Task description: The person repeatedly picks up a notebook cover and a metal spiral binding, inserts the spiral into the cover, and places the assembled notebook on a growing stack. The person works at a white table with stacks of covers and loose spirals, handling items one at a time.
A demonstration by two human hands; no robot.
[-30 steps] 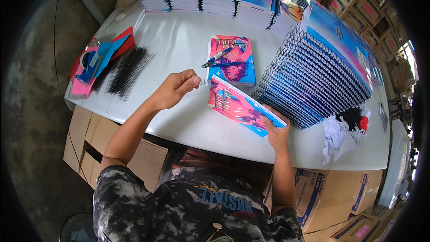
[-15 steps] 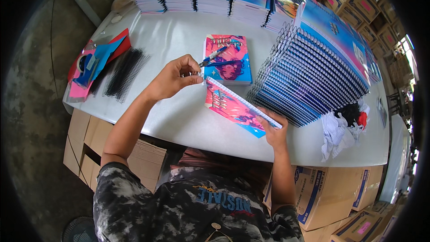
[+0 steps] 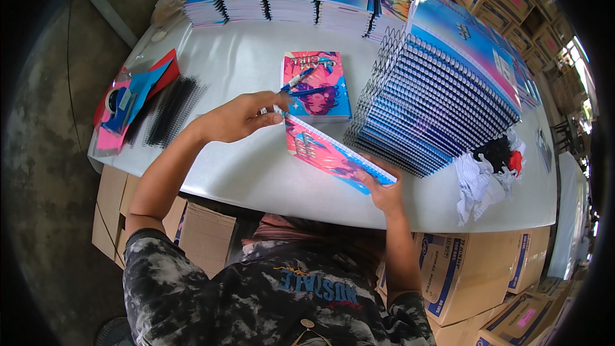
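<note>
My right hand grips the lower right end of a pink and blue notebook, its fingers wrapped round the white punched edge. The notebook is held tilted above the table. At its upper left end is my left hand, thumb and fingers curled close to the corner. Those fingertips are slightly smeared, and what lies between them is too small to make out. Just beyond, a matching notebook block lies flat on the table. On top of it rests a blue-handled tool that looks like pliers.
A tall stack of spiral-bound notebooks stands on the right, beside crumpled cloths. Loose black coils lie at left by coloured sheets and a tape dispenser. More notebook stacks line the far edge. Cardboard boxes sit below the table.
My left hand's fingers have shifted and turned at the notebook's corner. My right hand keeps its grip. The whole view has drifted slightly, so the table things sit a little farther left.
</note>
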